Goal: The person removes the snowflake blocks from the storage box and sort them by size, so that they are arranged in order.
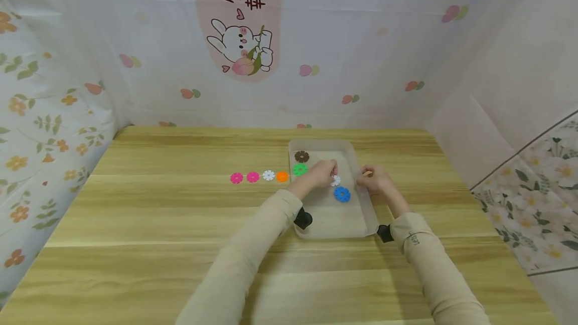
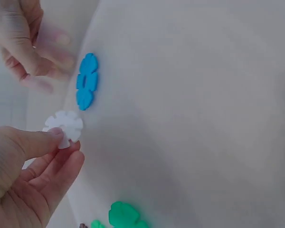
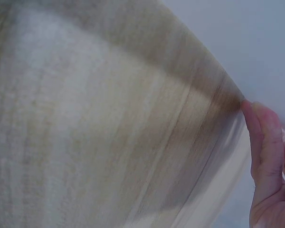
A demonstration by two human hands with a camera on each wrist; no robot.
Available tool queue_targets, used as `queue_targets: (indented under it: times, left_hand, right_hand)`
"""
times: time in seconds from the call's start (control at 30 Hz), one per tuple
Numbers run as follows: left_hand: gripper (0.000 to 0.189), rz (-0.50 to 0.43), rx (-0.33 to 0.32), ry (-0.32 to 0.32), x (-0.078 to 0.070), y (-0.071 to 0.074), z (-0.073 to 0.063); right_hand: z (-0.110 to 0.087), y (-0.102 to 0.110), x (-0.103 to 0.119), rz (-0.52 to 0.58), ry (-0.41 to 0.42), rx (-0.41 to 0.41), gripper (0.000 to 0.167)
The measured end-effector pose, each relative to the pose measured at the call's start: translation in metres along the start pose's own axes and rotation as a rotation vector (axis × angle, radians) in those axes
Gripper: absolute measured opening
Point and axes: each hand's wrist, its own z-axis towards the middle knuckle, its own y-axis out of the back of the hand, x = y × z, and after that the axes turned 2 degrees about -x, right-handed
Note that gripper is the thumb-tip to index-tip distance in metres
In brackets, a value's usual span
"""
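My left hand (image 1: pixel 321 173) is over the translucent plastic tray (image 1: pixel 370 214), its thumb and fingers pinching a white notched disc (image 2: pixel 69 124). In the left wrist view that disc stands tilted between thumb tip and fingers. A blue notched disc (image 1: pixel 342 194) lies in the tray close beside it. At the tray's left side are a green disc (image 1: pixel 300 170) and a brown disc (image 1: pixel 301 156). My right hand (image 1: pixel 376 179) grips the tray's right wall, and some of its fingers show blurred through the plastic in the left wrist view.
Left of the tray, a row of discs lies on the wooden table (image 1: pixel 158 204): a pink disc (image 1: pixel 237 178), another pink disc (image 1: pixel 253 177), a white disc (image 1: pixel 268 175) and an orange disc (image 1: pixel 282 176) next to the tray wall. A printed curtain (image 1: pixel 361 54) hangs behind the table.
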Motion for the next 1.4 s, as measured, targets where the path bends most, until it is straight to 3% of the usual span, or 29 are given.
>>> queue_targets:
  times: [0.13,0.33,0.37,0.5,0.73,0.9,1.2,1.4]
  left_hand:
    - [0.010,-0.072,-0.034,-0.044,0.010,-0.001,0.001]
    - [0.011,-0.209,-0.102,-0.024,-0.010,0.028,-0.038]
    - [0.012,-0.225,-0.090,0.013,-0.020,0.039,-0.049]
    - [0.009,-0.326,-0.125,0.010,-0.019,0.051,-0.068]
    - [0.010,-0.478,-0.145,0.008,0.005,0.066,-0.091]
    - [0.014,-0.564,-0.159,0.074,0.021,0.076,-0.106]
    - [0.018,-0.577,-0.228,0.102,0.055,0.088,-0.137]
    - [0.019,-0.541,-0.297,0.166,0.082,0.094,-0.154]
  right_hand:
    - [0.000,0.000,0.000,0.007,0.009,0.012,0.024]
    - [0.001,0.001,-0.002,0.003,0.005,0.020,0.024]
    - [0.001,0.001,-0.002,0.000,0.002,0.016,0.024]
    - [0.002,-0.001,-0.002,-0.005,0.012,0.013,0.023]
    - [0.001,-0.003,0.001,-0.008,0.020,0.029,0.022]
    - [0.000,-0.002,0.003,-0.006,0.024,0.026,0.021]
    - [-0.001,0.000,0.000,0.021,0.017,0.040,0.022]
    - [-0.001,0.001,-0.001,0.025,0.023,0.037,0.021]
